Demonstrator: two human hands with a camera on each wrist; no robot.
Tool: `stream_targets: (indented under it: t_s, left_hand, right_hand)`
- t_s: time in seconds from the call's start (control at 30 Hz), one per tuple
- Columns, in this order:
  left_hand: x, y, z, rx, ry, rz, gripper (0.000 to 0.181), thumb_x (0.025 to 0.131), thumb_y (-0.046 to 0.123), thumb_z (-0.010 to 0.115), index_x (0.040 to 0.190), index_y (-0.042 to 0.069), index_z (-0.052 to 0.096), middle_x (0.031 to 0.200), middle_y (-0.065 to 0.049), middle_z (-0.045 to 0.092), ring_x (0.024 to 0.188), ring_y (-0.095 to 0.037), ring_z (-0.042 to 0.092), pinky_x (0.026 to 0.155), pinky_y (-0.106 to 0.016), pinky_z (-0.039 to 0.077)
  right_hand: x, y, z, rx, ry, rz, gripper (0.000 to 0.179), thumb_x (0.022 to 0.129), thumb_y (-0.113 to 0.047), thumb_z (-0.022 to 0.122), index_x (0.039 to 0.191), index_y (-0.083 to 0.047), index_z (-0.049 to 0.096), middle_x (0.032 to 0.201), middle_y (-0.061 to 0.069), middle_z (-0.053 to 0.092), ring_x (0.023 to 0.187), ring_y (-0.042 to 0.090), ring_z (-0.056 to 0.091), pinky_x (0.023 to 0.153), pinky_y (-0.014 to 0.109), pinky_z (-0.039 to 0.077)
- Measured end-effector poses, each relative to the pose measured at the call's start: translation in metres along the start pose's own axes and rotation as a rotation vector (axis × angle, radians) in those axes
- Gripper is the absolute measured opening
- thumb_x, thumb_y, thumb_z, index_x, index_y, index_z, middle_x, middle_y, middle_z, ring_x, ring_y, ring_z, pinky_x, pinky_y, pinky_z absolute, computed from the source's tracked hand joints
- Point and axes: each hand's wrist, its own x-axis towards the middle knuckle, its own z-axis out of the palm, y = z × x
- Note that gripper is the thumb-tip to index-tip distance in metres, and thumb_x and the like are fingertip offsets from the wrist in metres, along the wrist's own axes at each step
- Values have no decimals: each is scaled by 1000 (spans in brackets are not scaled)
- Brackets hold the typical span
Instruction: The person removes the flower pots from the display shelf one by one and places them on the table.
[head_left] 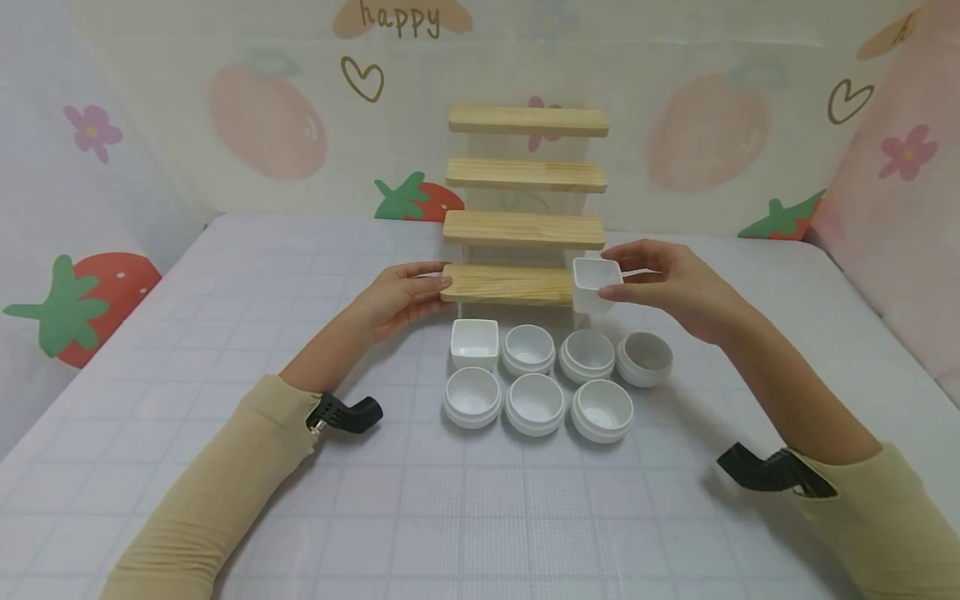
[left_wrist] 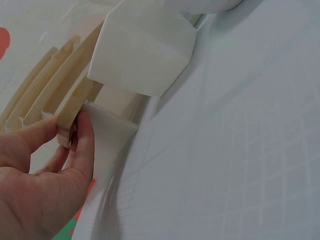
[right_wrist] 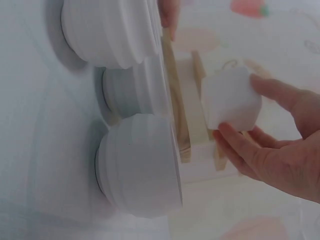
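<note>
A tiered stand with wooden shelves on clear supports stands at the back of the table. My left hand pinches the left end of its lowest shelf, thumb on top and fingers beneath, as the left wrist view shows with the shelf end. Between thumb and fingers, my right hand holds a square white pot at the right end of that same shelf. The right wrist view shows this pot in the fingers, raised above the tabletop.
In front of the stand are another square white pot and several round white pots, grouped in two rows. One round pot sits at the right, below my right hand. A printed backdrop rises behind the table.
</note>
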Motion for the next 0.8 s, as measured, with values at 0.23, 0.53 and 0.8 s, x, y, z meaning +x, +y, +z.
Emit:
stream_targets:
  t_s: [0.23,0.53,0.8]
  left_hand:
    - [0,0,1,4,0,2,55,109,-1,52,160,-6,35,138,-19,51,92,-10,69,84,-20,64]
    - [0,0,1,4,-5,4,55,109,-1,51,161,-6,34,147,-22,47,93,-10,69,83,-19,64]
    - [2,-1,0,4,-7,9,55,109,-2,50,161,-7,33,148,-24,46,92,-9,70,83,-18,63]
  right_hand:
    - [-7,1,0,-15,-1,13,62,101,-19,73,155,-5,48,153,11,51,126,18,60,117,38,47]
    - [-17,3,0,-34,-1,19,60,101,-20,74,153,-4,49,152,10,50,132,22,55,109,24,48]
    - [-26,8,-1,-47,1,7,59,100,-18,75,152,-3,50,149,11,51,125,20,58,96,13,52]
